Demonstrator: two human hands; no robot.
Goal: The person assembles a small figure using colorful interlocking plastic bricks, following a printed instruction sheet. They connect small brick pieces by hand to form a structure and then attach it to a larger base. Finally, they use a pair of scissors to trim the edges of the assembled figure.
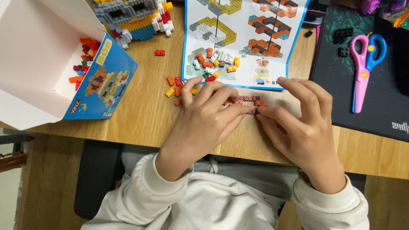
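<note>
Wood surface: a pale wooden table (pixel 145 115) carried all the things, seen from above by the head camera.
Left hand: the left hand (pixel 204 117) lay palm down on the table, its fingers (pixel 232 111) stretched rightward; its grip was narrow, the fingertips pinched on the left end of the brick strip.
Right hand: the right hand (pixel 300 123) lay opposite, its grip likewise narrow, thumb and forefinger closed on the right end of the same strip.
Brick strip: a small assembled brick strip (pixel 251 102) of brown and orange pieces lay on the table between the two hands, just below the instruction sheet; whether it was lifted clear of the wood could not be told.
Loose bricks: orange, red and yellow loose bricks (pixel 174 87) lay scattered just left of the left hand.
Instruction sheet: a blue-edged instruction sheet (pixel 247 38) with building diagrams lay flat beyond the hands.
Box: an open white and blue cardboard box (pixel 47 59) stood at the left edge, with red and orange pieces inside.
Model: a partly built block model (pixel 134 17) stood at the far edge, near the box.
Mat: a dark mat (pixel 383 110) covered the right side of the table.
Scissors: pink and blue scissors (pixel 362 68) lay on the mat, well apart from both hands.
Sleeves: cream sleeves (pixel 140 200) covered both forearms.
</note>
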